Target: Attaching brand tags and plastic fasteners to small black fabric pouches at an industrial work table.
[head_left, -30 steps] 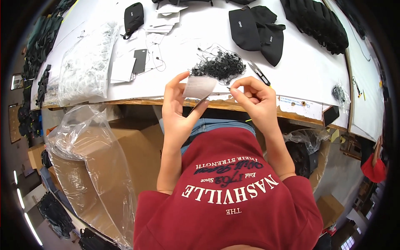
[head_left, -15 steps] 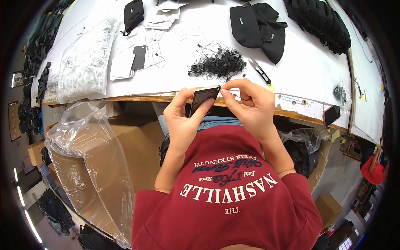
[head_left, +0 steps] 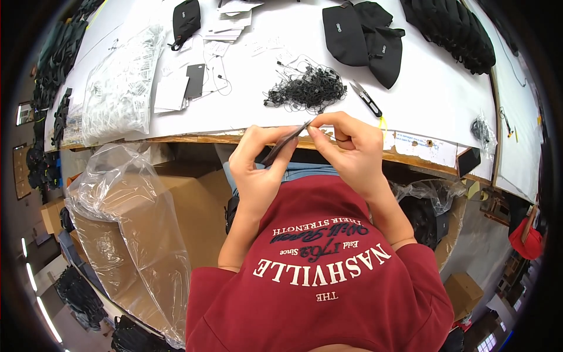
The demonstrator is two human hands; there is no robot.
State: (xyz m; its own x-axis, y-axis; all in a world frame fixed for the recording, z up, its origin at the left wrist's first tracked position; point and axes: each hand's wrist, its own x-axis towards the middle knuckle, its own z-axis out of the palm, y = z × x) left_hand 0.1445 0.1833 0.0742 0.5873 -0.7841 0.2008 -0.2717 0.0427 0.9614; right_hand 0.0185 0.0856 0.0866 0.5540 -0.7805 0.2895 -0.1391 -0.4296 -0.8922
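Observation:
Between the thumb and fingers of my left hand [head_left: 257,157] is a dark hang tag [head_left: 278,151], tilted so that it shows nearly edge-on. My right hand [head_left: 353,145] pinches at the tag's upper right corner, thumb against forefinger, its other fingers curled. What sits in that pinch is too small to make out. Both hands are held just over the table's near edge. Beyond them lies a tangled heap of black tag strings [head_left: 308,89]. Thread snips [head_left: 368,101] with black handles rest to the right of the heap.
White and black tag cards [head_left: 171,92] lie left of the strings, beside a clear bag of labels [head_left: 120,88]. Black pouches [head_left: 346,36] and a stack of black goods [head_left: 451,32] are farther back. A plastic-covered carton [head_left: 126,234] stands below at left; a phone [head_left: 468,162] sits at the right edge.
My left hand has turned the tag from showing its printed dark face to nearly edge-on. My right hand has shifted slightly left, its pinch still at the corner.

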